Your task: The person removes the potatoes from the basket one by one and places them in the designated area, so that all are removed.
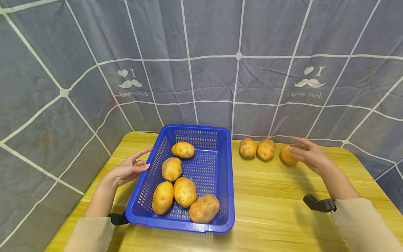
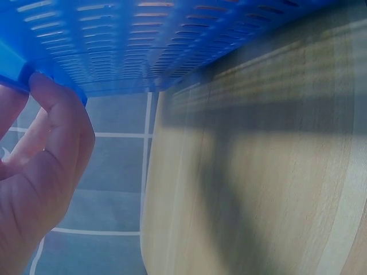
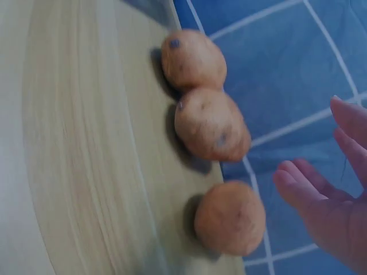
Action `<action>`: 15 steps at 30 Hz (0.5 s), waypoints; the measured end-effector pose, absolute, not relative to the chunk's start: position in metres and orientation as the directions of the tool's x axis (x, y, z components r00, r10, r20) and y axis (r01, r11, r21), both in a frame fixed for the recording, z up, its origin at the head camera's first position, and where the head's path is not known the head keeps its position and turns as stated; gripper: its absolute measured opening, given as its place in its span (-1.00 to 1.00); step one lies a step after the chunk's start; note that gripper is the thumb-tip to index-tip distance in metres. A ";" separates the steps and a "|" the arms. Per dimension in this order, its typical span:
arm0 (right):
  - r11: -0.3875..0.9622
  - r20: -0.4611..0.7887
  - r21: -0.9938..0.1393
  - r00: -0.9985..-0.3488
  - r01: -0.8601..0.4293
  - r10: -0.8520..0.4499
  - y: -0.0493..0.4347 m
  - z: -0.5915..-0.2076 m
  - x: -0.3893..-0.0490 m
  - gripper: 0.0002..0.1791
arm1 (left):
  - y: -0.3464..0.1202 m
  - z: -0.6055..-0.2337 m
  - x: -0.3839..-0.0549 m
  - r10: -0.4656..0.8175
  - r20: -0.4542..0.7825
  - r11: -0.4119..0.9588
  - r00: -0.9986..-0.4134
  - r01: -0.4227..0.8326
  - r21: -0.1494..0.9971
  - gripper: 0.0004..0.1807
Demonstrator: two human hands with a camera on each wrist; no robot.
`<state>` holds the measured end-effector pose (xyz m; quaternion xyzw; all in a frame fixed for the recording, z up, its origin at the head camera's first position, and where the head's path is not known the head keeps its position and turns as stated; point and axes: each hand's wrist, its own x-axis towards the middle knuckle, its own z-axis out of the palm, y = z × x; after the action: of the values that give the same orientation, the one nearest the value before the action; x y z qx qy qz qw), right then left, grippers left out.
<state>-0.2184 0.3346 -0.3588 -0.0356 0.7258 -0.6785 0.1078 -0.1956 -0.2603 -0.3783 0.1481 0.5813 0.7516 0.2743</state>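
Note:
A blue plastic basket (image 1: 201, 168) with slotted sides holds several potatoes, among them a small one (image 1: 183, 150) at its far end and a larger one (image 1: 204, 208) at the near right corner. At the basket's left rim, my left hand (image 1: 129, 169) pinches the edge between thumb and fingers; the left wrist view shows the fingertips (image 2: 43, 86) against the blue plastic. My right hand (image 1: 310, 156) hovers by the rightmost loose potato (image 1: 287, 156), its fingers spread and apart from it in the right wrist view. Two more potatoes, one (image 1: 248, 148) touching another (image 1: 266, 149), lie left of it.
The light wooden table (image 1: 264, 210) runs beneath everything. A grey curtain (image 1: 214, 80) with white lines hangs along its back edge and left side. Black wrist mounts (image 1: 319, 204) show near both sleeves.

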 end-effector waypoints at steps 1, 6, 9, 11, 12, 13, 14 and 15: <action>0.087 -0.109 -0.992 -0.973 0.093 -0.205 0.331 -0.357 -0.218 -0.49 | -0.260 -0.378 -0.196 0.583 -0.098 -0.171 -0.807 -0.240 0.956 -0.32; 0.137 -0.117 -0.987 -0.964 0.086 -0.237 0.312 -0.349 -0.215 -0.54 | -0.260 -0.378 -0.196 0.578 -0.102 -0.167 -0.810 -0.241 0.956 -0.31; 0.153 -0.120 -0.985 -0.958 0.082 -0.260 0.299 -0.345 -0.213 -0.50 | -0.260 -0.379 -0.196 0.578 -0.103 -0.170 -0.809 -0.243 0.955 -0.30; 0.150 -0.120 -0.985 -0.954 0.081 -0.275 0.292 -0.343 -0.211 -0.44 | -0.260 -0.379 -0.196 0.579 -0.103 -0.171 -0.809 -0.245 0.954 -0.30; 0.149 -0.118 -0.986 -0.952 0.078 -0.284 0.288 -0.342 -0.210 -0.41 | -0.260 -0.379 -0.196 0.579 -0.104 -0.172 -0.809 -0.245 0.954 -0.31; 0.142 -0.115 -0.987 -0.950 0.076 -0.292 0.285 -0.341 -0.209 -0.43 | -0.260 -0.379 -0.196 0.579 -0.104 -0.171 -0.809 -0.246 0.954 -0.31; 0.133 -0.112 -0.988 -0.948 0.075 -0.299 0.281 -0.340 -0.208 -0.44 | -0.260 -0.379 -0.196 0.579 -0.105 -0.170 -0.809 -0.246 0.954 -0.31; 0.125 -0.108 -0.990 -0.946 0.073 -0.306 0.278 -0.339 -0.207 -0.47 | -0.260 -0.379 -0.196 0.579 -0.106 -0.170 -0.809 -0.247 0.954 -0.31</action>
<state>-0.2070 0.2781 -0.3395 -0.0794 0.7359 -0.6567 0.1442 -0.1963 -0.2603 -0.3789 0.1424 0.5829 0.7513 0.2746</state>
